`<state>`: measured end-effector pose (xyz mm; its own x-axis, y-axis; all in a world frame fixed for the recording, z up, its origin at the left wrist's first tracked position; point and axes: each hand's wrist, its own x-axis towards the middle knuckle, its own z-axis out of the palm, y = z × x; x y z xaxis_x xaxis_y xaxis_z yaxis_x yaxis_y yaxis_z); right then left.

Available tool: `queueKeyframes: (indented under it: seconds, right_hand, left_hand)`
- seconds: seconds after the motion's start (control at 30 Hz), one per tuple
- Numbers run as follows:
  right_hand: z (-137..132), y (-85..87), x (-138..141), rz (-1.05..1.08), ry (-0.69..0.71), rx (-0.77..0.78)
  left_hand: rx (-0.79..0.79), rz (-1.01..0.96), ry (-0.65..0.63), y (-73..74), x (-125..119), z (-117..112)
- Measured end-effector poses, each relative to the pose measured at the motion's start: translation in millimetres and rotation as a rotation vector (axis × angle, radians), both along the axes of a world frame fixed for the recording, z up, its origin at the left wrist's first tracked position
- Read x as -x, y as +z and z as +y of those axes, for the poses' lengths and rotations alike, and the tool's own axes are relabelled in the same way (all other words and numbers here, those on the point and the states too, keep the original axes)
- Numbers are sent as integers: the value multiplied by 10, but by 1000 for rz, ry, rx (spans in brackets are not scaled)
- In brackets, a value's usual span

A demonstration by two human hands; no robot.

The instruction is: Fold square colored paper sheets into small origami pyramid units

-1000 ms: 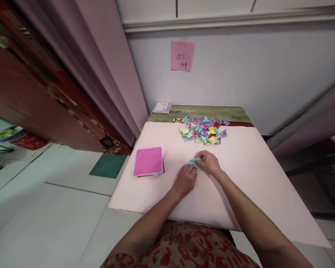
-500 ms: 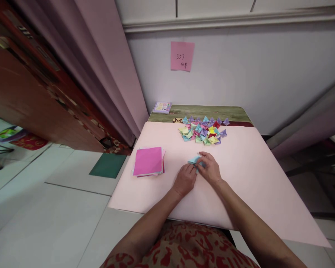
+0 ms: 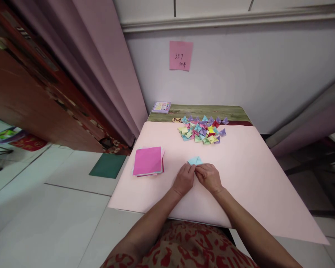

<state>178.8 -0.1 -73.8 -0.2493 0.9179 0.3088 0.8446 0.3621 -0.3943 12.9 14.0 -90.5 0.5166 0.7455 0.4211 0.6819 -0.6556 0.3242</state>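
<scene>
A light blue folded paper (image 3: 195, 160) lies near the middle of the pink-covered table, its near part hidden by my fingers. My left hand (image 3: 185, 179) is closed on its near left edge. On the near right edge, my right hand (image 3: 208, 177) pinches the same paper with curled fingers. The fingertips of both hands almost meet. Beyond them is a heap of small folded paper pieces (image 3: 203, 131) in blue, purple, yellow, green, pink and red. To the left sits a stack of square paper sheets (image 3: 147, 161) with a magenta one on top.
The pink sheet (image 3: 257, 186) covers most of the table, leaving a green wood-patterned strip (image 3: 203, 111) at the back. A small printed packet (image 3: 161, 107) rests on its back left corner. A pink note (image 3: 181, 56) is stuck to the wall behind. A curtain (image 3: 111, 70) hangs at left.
My right hand has come down and toward me, its fingers curling in beside my left fingertips. More of the blue paper's far side now shows. My left hand has barely moved.
</scene>
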Motion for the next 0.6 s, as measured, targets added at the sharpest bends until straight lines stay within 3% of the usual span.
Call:
queueKeyframes:
  seconds: [0.13,0.3,0.6]
  right_hand:
    - [-48,-3,-49,62,74,3]
    - [-36,-11,-116,200,-179,-24]
    - [-72,-49,-17,-108,-73,-20]
  left_hand:
    - [3,25,-13,58,-1,12]
    - [-56,73,19,90,-3,10]
    - [-73,141,16,8,-11,3]
